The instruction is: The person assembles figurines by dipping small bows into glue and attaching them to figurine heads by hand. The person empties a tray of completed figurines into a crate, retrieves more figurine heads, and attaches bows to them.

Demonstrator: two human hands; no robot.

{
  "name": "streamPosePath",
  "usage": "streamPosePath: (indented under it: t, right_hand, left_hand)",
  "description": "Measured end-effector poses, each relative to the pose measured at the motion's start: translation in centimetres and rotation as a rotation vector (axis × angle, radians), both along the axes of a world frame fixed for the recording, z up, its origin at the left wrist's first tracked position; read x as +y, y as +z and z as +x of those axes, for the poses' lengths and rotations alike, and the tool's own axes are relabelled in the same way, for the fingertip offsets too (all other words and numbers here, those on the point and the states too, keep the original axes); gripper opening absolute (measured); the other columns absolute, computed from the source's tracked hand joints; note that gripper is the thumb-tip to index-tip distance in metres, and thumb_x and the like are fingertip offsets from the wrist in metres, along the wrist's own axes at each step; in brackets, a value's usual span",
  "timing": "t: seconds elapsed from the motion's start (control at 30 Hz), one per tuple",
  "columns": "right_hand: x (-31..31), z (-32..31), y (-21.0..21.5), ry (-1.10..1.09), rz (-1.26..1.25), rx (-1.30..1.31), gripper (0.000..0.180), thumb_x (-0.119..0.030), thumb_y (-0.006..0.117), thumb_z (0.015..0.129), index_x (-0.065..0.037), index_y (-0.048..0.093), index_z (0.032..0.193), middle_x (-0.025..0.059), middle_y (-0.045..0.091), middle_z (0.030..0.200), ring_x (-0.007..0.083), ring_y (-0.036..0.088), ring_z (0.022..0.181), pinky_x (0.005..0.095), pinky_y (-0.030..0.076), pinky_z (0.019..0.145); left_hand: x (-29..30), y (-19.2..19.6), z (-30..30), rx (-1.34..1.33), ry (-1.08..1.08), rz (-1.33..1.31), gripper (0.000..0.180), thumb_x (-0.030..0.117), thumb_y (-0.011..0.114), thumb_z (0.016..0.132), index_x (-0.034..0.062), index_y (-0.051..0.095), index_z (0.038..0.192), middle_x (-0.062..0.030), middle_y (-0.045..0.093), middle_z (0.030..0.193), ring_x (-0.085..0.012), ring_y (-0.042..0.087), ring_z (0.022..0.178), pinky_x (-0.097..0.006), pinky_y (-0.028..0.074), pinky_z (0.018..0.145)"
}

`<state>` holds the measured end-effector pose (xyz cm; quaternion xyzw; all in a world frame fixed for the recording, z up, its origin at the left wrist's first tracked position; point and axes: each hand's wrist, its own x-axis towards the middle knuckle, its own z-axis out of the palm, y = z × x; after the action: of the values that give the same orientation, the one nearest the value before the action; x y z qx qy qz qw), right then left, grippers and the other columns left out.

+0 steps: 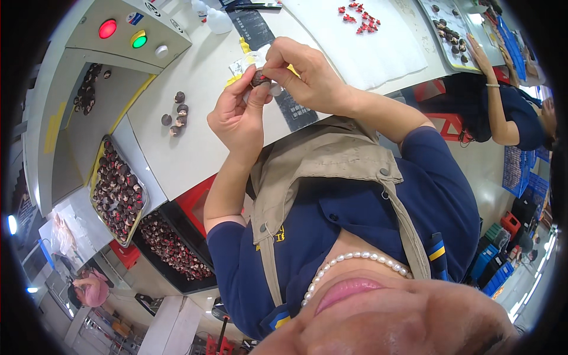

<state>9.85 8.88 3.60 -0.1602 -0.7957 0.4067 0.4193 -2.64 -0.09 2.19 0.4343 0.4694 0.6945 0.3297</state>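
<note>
Both hands meet above the white bench (201, 77). The left hand (236, 118) pinches a small dark figurine (259, 78) upright, seemingly to steady it, while the right hand (305, 74) closes its fingers (278, 59) narrowly on its top. Beneath lie yellow-edged packets (244, 46) and a dark rectangular label sheet (296, 109). Left, loose figurines (176, 112) wait.

factory floor | button machine (127, 35) | part trays (118, 189) | stacked crates (494, 266)

You have bright, even overhead light; your left hand (236, 118) and right hand (307, 74) are sharp, with soft shadows beneath; glare lies beyond them on the white table (195, 77); edges bend, the rim vignettes black.
</note>
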Motion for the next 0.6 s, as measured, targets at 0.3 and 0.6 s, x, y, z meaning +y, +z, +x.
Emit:
streamPosePath:
  t: [0.3, 0.6]
  right_hand:
    - [1.1, 3.6, -0.6, 0.040, -0.120, 0.071, 0.007, 0.001, 0.060, 0.081, 0.000, 0.055, 0.085, 0.0078, 0.054, 0.078, 0.0201, 0.053, 0.073, 0.0283, 0.042, 0.067]
    - [15.5, 12.4, -5.7, -0.564, 0.207, -0.570, 0.016, -0.019, 0.064, 0.081, -0.007, 0.068, 0.092, 0.0090, 0.066, 0.084, 0.0194, 0.063, 0.076, 0.0291, 0.049, 0.070]
  left_hand:
    - [1.0, 0.4, 2.2, 0.063, -0.085, -0.075, 0.028, 0.000, 0.060, 0.084, -0.0068, 0.056, 0.111, -0.0123, 0.064, 0.097, -0.0133, 0.062, 0.081, -0.025, 0.053, 0.070]
    - [-5.9, -0.8, -16.5, 0.873, 0.853, -0.392, 0.021, 0.005, 0.059, 0.083, 0.0024, 0.064, 0.104, -0.0084, 0.068, 0.092, -0.0149, 0.064, 0.082, -0.027, 0.050, 0.072]
